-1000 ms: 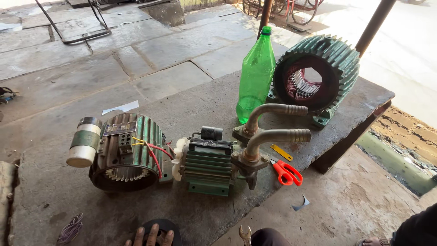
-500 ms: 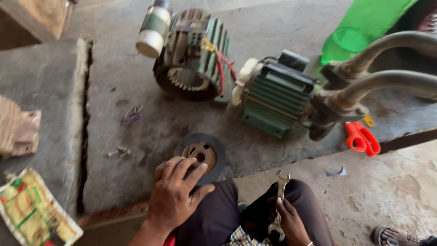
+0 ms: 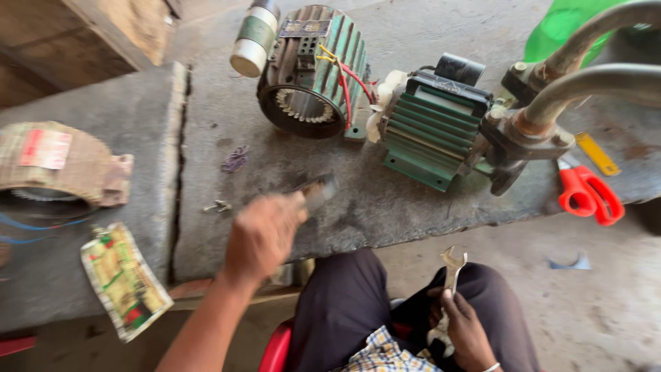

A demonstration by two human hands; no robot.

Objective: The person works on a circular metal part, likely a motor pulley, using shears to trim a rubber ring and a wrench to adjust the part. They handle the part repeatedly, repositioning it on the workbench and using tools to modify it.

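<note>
My left hand [image 3: 265, 234] is blurred in motion above the stone slab [image 3: 385, 207]. It grips a dark metal piece [image 3: 318, 190], apparently the round motor end cover, too smeared to make out. My right hand [image 3: 463, 331] rests on my lap and holds a small open-ended spanner [image 3: 451, 265] upright. Beyond the left hand lies a green finned motor body [image 3: 313, 69] with an open bore, red and yellow wires and a white capacitor [image 3: 253, 34]. To its right stands a green pump [image 3: 434, 131] with two curved pipes [image 3: 585, 83].
Red-handled scissors [image 3: 589, 196] and a yellow cutter [image 3: 595, 153] lie right of the pump, beneath a green bottle [image 3: 558, 27]. Another motor body [image 3: 62, 165] and a printed packet [image 3: 124, 279] sit on the left. Purple thread [image 3: 234, 158] and small screws [image 3: 217, 205] lie on the slab.
The view has dropped closer to the slab. My left hand, which lay on the round dark cover on the slab, has lifted with it and swings up and right. My right hand still holds the spanner.
</note>
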